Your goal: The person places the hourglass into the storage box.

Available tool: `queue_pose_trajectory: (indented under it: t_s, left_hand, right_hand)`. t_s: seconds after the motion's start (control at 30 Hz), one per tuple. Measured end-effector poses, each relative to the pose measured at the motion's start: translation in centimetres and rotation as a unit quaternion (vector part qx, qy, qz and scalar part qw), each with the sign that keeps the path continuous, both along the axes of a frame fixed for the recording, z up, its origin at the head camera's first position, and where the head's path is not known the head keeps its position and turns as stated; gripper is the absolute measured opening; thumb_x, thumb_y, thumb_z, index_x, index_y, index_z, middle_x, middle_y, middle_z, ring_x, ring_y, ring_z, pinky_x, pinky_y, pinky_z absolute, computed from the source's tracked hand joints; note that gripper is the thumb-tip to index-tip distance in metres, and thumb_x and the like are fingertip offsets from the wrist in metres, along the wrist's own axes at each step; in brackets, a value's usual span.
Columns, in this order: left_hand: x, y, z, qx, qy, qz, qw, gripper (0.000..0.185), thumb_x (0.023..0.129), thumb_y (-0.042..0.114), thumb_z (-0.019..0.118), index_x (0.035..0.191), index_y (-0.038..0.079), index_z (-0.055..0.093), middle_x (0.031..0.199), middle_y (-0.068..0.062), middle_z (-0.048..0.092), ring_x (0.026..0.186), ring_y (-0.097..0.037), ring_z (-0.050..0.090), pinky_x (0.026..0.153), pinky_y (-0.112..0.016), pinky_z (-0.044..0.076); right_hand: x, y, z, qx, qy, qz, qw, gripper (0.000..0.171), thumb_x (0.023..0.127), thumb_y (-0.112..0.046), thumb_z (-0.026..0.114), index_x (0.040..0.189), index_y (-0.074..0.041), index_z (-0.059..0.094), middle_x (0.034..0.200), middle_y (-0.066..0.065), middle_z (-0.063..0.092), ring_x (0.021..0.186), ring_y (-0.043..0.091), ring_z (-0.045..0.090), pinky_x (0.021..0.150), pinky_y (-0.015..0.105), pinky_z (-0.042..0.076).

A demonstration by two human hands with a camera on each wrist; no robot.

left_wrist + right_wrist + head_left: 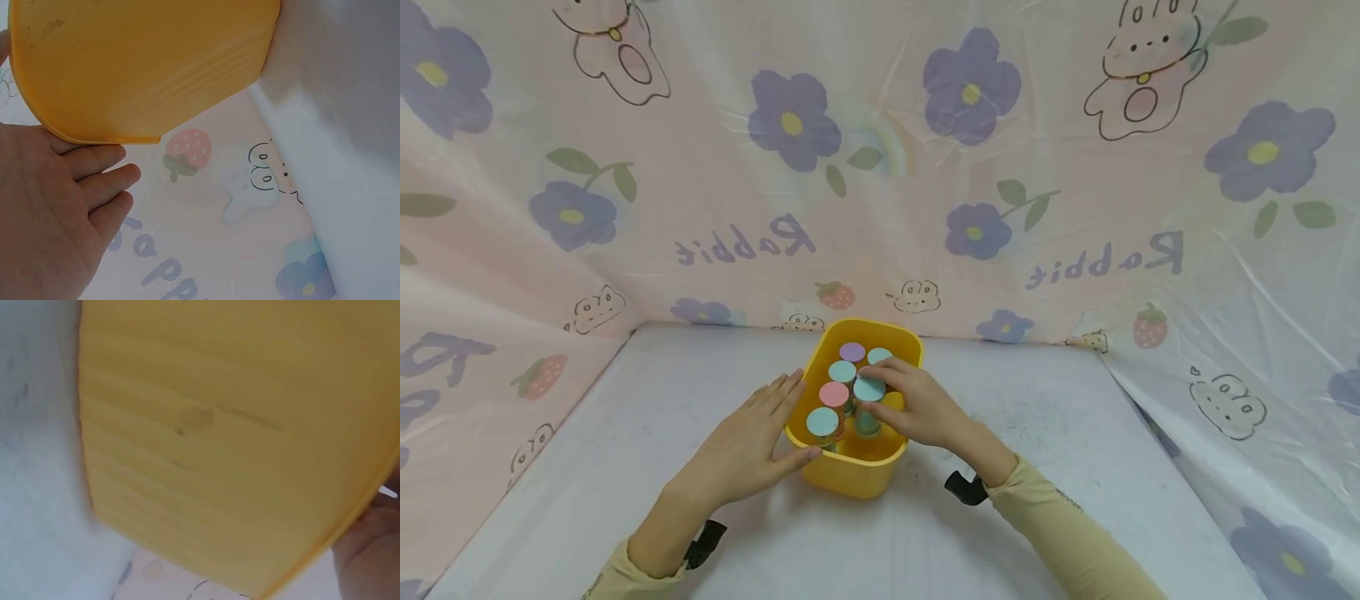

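A yellow plastic bin (850, 479) stands on the white table, holding several small clear bottles with flat round lids. In the head view my right hand (925, 404) reaches over the bin's right rim and pinches a bottle with a light blue lid (869, 389), thumb in front and fingers behind. My left hand (741, 442) rests along the left rim with its fingers straight, the thumb at the front corner. Near it are a bottle with a light blue lid (822, 422) and one with a pink lid (833, 394). In the right wrist view the bin wall (219, 437) hides most of the right hand.
Farther back in the bin are a purple-lidded bottle (852, 352) and more light blue lids (842, 372). The white tabletop (1037, 500) surrounds the bin. A rabbit-and-flower printed curtain (865, 200) encloses the back and sides. Dark wrist mounts (966, 488) hang below both wrists.
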State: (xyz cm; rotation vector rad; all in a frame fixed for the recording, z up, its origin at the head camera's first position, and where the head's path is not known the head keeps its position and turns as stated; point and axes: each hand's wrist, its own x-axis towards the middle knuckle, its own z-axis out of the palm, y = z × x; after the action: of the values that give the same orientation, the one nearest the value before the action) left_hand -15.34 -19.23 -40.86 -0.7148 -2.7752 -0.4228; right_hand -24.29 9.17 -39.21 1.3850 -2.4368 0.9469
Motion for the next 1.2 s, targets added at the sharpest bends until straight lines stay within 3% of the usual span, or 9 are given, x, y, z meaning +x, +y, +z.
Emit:
queue_pose_trajectory:
  t_s: [0.23, 0.6, 0.87, 1.2]
  left_hand:
    - [0.0, 0.0, -0.1, -0.001, -0.004, -0.001, 1.0, 0.098, 0.099, 0.07, 0.052, 0.162, -0.001, 0.029, 0.17, -0.015, 0.025, 0.154, -0.038, 0.03, 0.125, -0.055, 0.028]
    - [0.0, 0.0, 0.0, -0.006, -0.01, 0.001, 0.9999, 0.097, 0.099, 0.07, 0.052, 0.163, 0.0, 0.028, 0.17, -0.015, 0.026, 0.155, -0.038, 0.03, 0.126, -0.054, 0.027]
    - [0.0, -0.1, 0.0, -0.006, -0.012, 0.002, 0.9999, 0.099, 0.098, 0.071, 0.052, 0.163, 0.001, 0.028, 0.171, -0.014, 0.025, 0.156, -0.035, 0.027, 0.127, -0.053, 0.025]
    - [-0.1, 0.0, -0.1, 0.0, -0.004, -0.002, 1.0, 0.098, 0.098, 0.07, 0.052, 0.163, 0.0, 0.029, 0.17, -0.015, 0.026, 0.155, -0.037, 0.03, 0.125, -0.055, 0.028]
  right_hand:
    - [-1.1, 0.1, 1.3, 0.12, -0.022, 0.005, 0.993, 0.044, 0.095, -0.021, 0.078, 0.134, -0.004, 0.067, 0.126, 0.01, 0.067, 0.108, 0.021, 0.065, 0.093, 0.036, 0.061]
    - [-2.7, -0.8, 2.4, 0.214, -0.058, 0.046, 0.974, 0.038, 0.092, -0.019, 0.081, 0.127, -0.007, 0.073, 0.123, 0.003, 0.072, 0.104, 0.015, 0.066, 0.096, 0.032, 0.059]
    - [-3.3, -1.6, 2.7, 0.253, -0.055, 0.062, 0.964, 0.037, 0.089, -0.021, 0.085, 0.123, -0.009, 0.076, 0.107, -0.004, 0.073, 0.095, 0.012, 0.063, 0.09, 0.026, 0.056]
    - [-3.8, -2.0, 2.5, 0.268, -0.077, 0.055, 0.959, 0.038, 0.09, -0.022, 0.084, 0.126, -0.013, 0.076, 0.106, -0.007, 0.073, 0.096, 0.019, 0.066, 0.086, 0.022, 0.055]
